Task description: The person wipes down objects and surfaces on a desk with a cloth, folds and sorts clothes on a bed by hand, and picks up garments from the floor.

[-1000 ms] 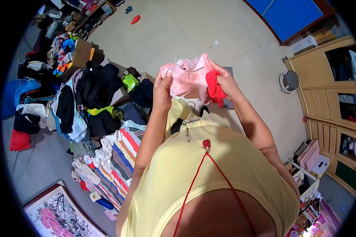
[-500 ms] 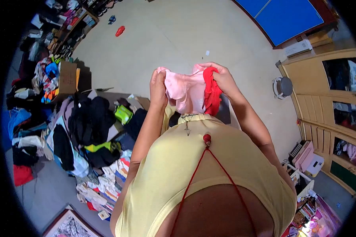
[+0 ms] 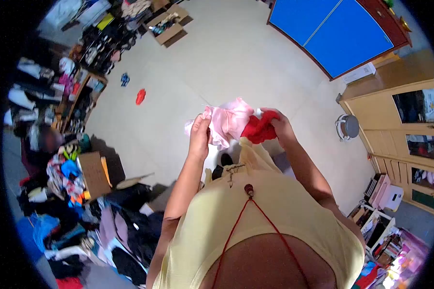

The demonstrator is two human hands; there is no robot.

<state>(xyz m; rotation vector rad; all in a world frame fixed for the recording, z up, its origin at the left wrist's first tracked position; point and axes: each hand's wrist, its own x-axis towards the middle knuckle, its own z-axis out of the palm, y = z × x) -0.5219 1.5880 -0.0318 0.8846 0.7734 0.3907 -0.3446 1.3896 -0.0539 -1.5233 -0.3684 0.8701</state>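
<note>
A crumpled pink cloth is held up in front of my yellow top. The fingers of my left hand are closed on its left side, with a paler frilled bit sticking out beyond them. On the other side my right hand grips a bunched red cloth, which touches the right edge of the pink one. Whether my right hand also holds some of the pink cloth cannot be made out.
Clothes are heaped at the lower left, beside a cardboard box. An open box stands at the top. A red item lies on the floor. A round stool stands near the wooden cabinet at the right.
The view has shifted, bringing the open box at the top into sight. The pink cloth is now more bunched and turned sideways, with the red cloth gathered by my right hand.
</note>
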